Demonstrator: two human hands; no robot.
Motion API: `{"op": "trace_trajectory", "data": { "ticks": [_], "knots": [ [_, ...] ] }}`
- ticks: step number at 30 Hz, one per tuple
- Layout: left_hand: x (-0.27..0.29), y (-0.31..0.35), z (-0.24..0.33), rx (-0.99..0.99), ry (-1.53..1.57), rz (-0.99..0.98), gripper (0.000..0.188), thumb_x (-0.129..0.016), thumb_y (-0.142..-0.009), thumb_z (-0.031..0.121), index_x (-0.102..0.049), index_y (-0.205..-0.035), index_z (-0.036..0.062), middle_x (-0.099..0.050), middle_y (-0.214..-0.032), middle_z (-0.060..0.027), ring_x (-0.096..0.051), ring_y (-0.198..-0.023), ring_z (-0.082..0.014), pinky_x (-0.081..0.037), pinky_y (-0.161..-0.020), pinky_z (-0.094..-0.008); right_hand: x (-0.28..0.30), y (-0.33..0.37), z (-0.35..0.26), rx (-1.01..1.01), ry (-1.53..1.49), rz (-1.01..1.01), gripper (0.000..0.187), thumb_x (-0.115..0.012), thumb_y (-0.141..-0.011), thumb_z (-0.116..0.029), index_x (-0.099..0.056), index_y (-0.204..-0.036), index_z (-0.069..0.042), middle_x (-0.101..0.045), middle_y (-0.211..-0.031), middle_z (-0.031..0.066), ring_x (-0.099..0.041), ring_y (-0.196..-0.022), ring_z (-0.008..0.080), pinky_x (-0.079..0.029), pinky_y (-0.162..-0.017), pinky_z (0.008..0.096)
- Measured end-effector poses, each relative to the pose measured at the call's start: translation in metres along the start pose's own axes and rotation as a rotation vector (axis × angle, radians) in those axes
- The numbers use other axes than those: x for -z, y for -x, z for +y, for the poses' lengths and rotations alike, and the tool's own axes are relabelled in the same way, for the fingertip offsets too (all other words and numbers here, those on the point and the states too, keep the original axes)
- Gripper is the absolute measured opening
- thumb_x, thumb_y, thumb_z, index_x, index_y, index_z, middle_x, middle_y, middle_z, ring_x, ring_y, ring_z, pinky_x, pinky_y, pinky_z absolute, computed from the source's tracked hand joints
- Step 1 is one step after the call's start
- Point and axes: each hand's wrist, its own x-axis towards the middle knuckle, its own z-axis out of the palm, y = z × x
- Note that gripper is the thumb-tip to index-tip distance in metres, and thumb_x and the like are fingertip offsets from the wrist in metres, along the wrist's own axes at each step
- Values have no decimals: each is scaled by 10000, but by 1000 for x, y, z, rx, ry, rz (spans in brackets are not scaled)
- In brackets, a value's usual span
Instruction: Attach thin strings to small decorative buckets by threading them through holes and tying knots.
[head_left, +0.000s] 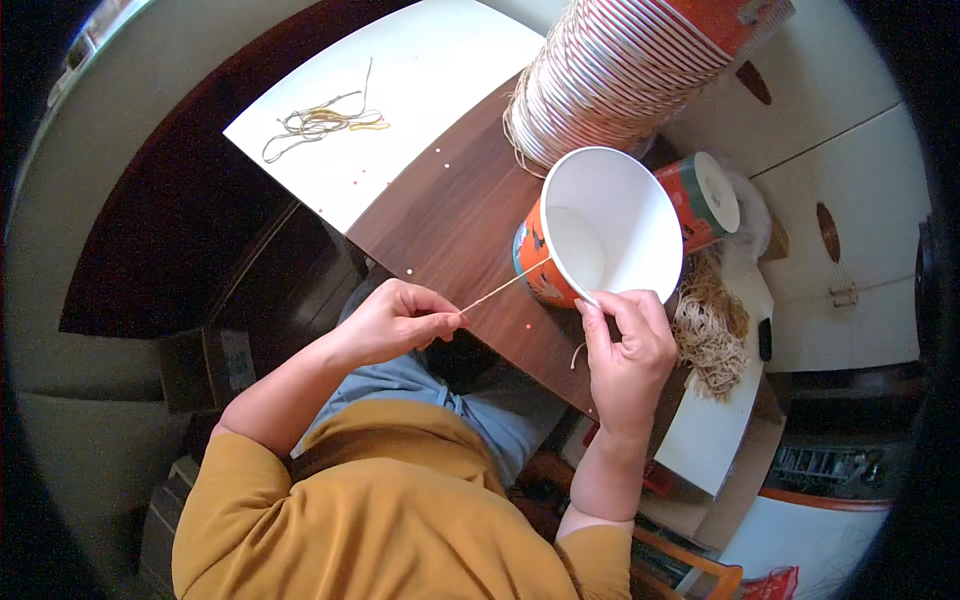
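A paper bucket (640, 225) with a white inside and an orange and teal printed outside stands tilted on the brown table, its mouth toward me. My right hand (632, 345) grips its near rim between thumb and fingers. A thin beige cord (500, 288) runs taut from the bucket's side, just below the rim, to my left hand (405, 318), whose thumb and fingertips pinch it. Below my right hand's thumb, a short loose cord end (577, 355) curls out. Whether that hand also holds cord is hidden.
Behind the bucket rises a tall nested stack of buckets (620, 85) with cords hanging along it. To the right are a printed tub (695, 205) and a heap of beige cords (712, 345). Darker loose cords (325, 125) lie on the white surface at far left.
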Motion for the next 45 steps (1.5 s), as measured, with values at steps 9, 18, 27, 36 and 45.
{"op": "trace_trajectory", "data": {
  "ticks": [9,18,27,36,45],
  "knots": [
    [-1,-4,1,-512,-590,391,226,-683,-791,110,-654,-992,12,-587,-874,-101,-559,-602,-150,-450,-534,-255,1,2,1,15,4,-5,121,-731,-738,-5,-665,-839,-2,-581,-736,80,-579,-645,190,-455,-588,296],
    [-34,-61,26,-732,-614,379,241,-706,-776,169,-633,-970,45,-594,-984,-134,-628,-772,-314,-519,-659,-373,1,3,0,23,-4,8,120,-729,-743,-2,-662,-842,3,-585,-739,75,-577,-647,178,-458,-593,290],
    [-19,-44,7,-429,-137,-1,165,-628,-852,161,-587,-858,1,-562,-750,-37,-520,-673,-92,-441,-589,-265,1,2,3,31,16,5,124,-731,-741,-7,-661,-843,4,-582,-733,77,-573,-635,180,-451,-580,291],
    [7,14,-36,-102,196,1,63,-588,-866,106,-607,-819,67,-504,-661,73,-427,-603,-22,-343,-530,-206,2,3,1,27,-39,-19,122,-726,-740,2,-664,-845,4,-572,-722,69,-567,-632,172,-443,-573,282],
    [20,18,-82,-223,-431,202,93,-578,-748,88,-595,-718,2,-541,-715,-50,-516,-631,-142,-412,-544,-289,3,0,1,5,-33,-29,110,-721,-751,-1,-670,-848,4,-582,-733,76,-573,-654,169,-446,-588,279]
  ]
}}
